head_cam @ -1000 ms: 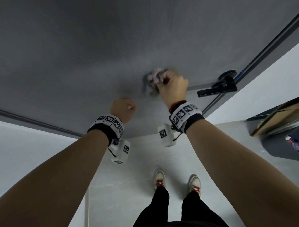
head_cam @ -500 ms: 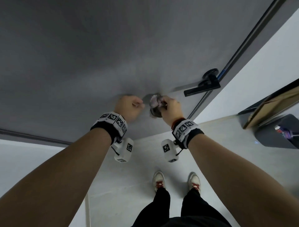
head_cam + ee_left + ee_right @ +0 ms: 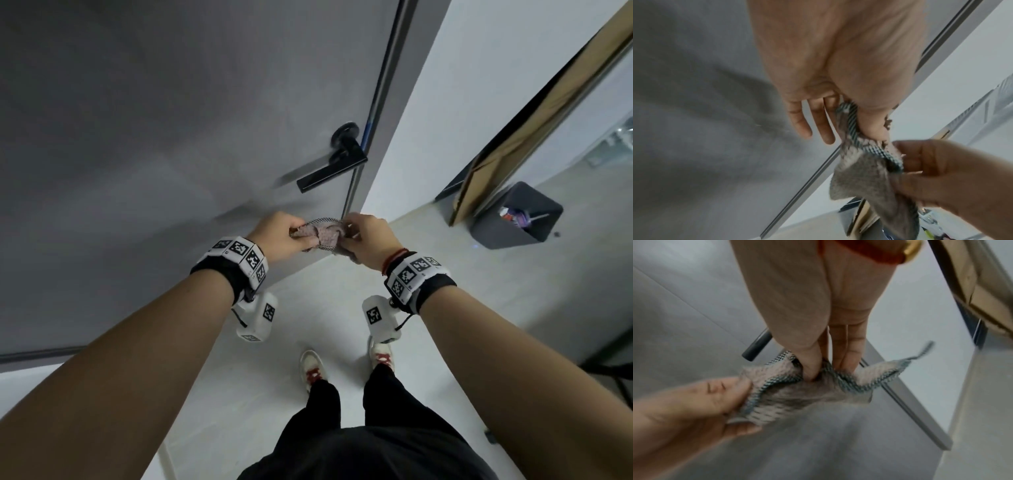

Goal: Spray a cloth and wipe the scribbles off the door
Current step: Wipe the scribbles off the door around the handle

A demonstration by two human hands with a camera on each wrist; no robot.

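Observation:
A small pinkish-grey cloth [image 3: 322, 234] with a dark checked edge hangs between my two hands, just in front of the grey door [image 3: 154, 137] and below its handle. My left hand [image 3: 281, 236] pinches one end of the cloth [image 3: 857, 162] between thumb and fingers. My right hand [image 3: 364, 240] pinches the other end of the cloth [image 3: 818, 392]. The cloth is crumpled and held off the door. I see no scribbles on the door panel near the hands. No spray bottle is in view.
A black lever handle [image 3: 330, 169] sticks out of the door above the hands. A white wall [image 3: 479, 102] stands right of the door frame. On the floor at right sit a dark bin [image 3: 513, 216] and a leaning cardboard sheet [image 3: 531, 120]. My feet [image 3: 313, 371] stand on pale floor.
My right hand has come down off the door with the cloth. The left hand has moved over and taken hold of the cloth's other end. The head view has swung toward the handle.

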